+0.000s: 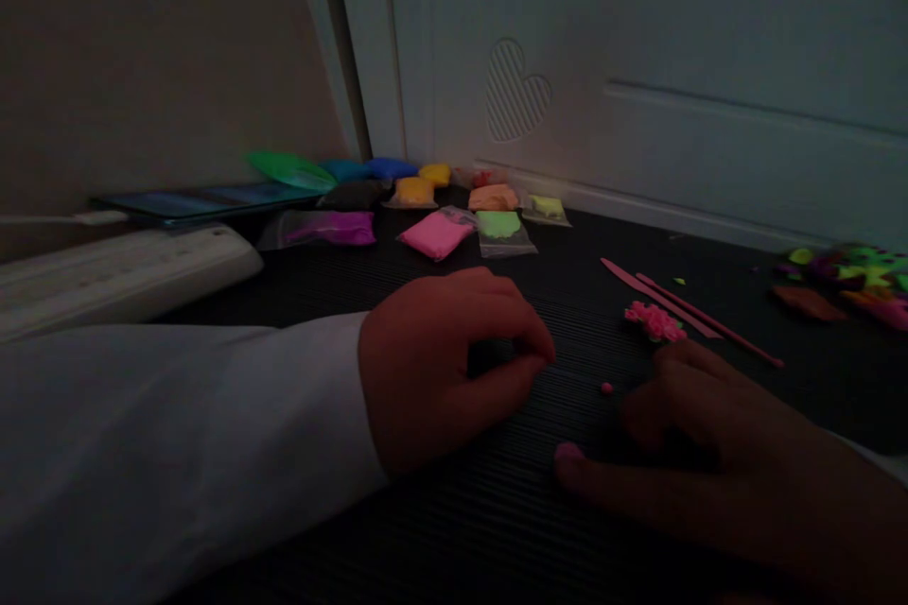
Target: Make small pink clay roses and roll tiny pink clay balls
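My left hand (454, 369) hovers over or rests on the dark table, thumb and forefinger tips pinched together; whatever is between them is too small to make out. To the right, my right hand (716, 454) has its thumb stretched out and its fingers bent, with a gap between them. A pink lump (568, 454), probably clay, shows at the tip of that thumb. Between the hands lies a tiny pink clay ball (606, 388). Just beyond the right fingers sits a pink ruffled clay flower cluster (654, 322) with some green under it.
Behind the flower lie a pink clay knife (656, 298) and a thin pink stick tool (709, 319). Several bags of coloured clay, including a pink bag (438, 233), line the back. A power strip (128, 279) and phone (205, 201) are left; mixed clay pieces (869, 276) lie right.
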`<state>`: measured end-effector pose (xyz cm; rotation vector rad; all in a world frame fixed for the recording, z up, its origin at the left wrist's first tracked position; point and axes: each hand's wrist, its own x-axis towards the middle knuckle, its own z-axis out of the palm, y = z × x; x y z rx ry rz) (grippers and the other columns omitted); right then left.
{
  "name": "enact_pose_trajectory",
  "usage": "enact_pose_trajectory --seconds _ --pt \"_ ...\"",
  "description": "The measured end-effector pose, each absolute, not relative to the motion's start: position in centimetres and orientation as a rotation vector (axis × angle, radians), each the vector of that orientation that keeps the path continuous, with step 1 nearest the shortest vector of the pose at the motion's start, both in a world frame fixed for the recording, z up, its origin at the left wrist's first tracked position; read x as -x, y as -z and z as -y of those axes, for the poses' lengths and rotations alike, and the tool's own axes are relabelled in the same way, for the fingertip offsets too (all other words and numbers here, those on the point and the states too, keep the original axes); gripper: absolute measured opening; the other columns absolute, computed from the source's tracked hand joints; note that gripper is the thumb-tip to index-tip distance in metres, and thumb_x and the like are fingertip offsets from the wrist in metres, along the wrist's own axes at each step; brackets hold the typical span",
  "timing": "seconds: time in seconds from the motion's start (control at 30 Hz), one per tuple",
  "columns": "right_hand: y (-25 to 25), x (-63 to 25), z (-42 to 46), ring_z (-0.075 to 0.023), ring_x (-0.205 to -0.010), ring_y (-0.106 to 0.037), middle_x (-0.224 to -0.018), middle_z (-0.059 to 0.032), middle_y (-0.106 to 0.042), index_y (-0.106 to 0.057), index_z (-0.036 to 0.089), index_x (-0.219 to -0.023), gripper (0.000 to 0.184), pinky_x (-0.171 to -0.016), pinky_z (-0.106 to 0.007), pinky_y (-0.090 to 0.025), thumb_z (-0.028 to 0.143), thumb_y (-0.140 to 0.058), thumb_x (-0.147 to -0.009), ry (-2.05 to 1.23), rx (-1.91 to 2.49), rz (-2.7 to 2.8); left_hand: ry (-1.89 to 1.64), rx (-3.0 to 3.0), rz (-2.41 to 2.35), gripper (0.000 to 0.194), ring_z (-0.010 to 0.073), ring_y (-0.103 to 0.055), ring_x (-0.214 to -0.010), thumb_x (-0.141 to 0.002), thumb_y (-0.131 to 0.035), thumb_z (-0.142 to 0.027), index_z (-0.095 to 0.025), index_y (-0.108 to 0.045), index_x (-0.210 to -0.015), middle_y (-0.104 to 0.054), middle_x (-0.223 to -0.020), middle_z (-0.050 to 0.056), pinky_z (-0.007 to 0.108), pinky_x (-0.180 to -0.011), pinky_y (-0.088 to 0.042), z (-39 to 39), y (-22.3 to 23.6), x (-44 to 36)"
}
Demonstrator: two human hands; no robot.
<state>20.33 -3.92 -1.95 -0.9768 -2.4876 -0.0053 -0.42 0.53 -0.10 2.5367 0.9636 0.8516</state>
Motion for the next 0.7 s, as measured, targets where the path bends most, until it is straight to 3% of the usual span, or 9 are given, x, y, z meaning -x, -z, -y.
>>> enact_pose_trajectory --seconds 0.5,0.7 --pt "1.50 -20.52 3.48 -0.0153 -0.060 -0.042 -0.068 0.0001 -0.049 -0.051 0.034 -0.108 0.038 -0.062 -0.036 -0.030 0.050 -0.031 -0.081 0.003 0.767 2.603 -0.864 -2.543 -0.980 0.011 0.0073 -0.051 -0.073 -0.070 -0.054 -0.014 -0.018 -0.063 -0.075 -0.058 -0.073 -0.004 0.020 -0.068 -0.037 -0.51 0.12 0.39" --pt "1.36 -20.66 3.47 -0.0153 -0.062 -0.041 -0.070 0.0004 -0.050 -0.055 0.033 -0.105 0.042 -0.065 -0.036 -0.027 0.056 -0.035 -0.076 -0.059 0.805 2.575 -0.843 -2.552 -0.982 0.012 0.0088 -0.051 -0.073 -0.070 -0.053 -0.014 -0.018 -0.062 -0.075 -0.058 -0.074 -0.003 0.022 -0.068 -0.037 -0.48 0.08 0.39"
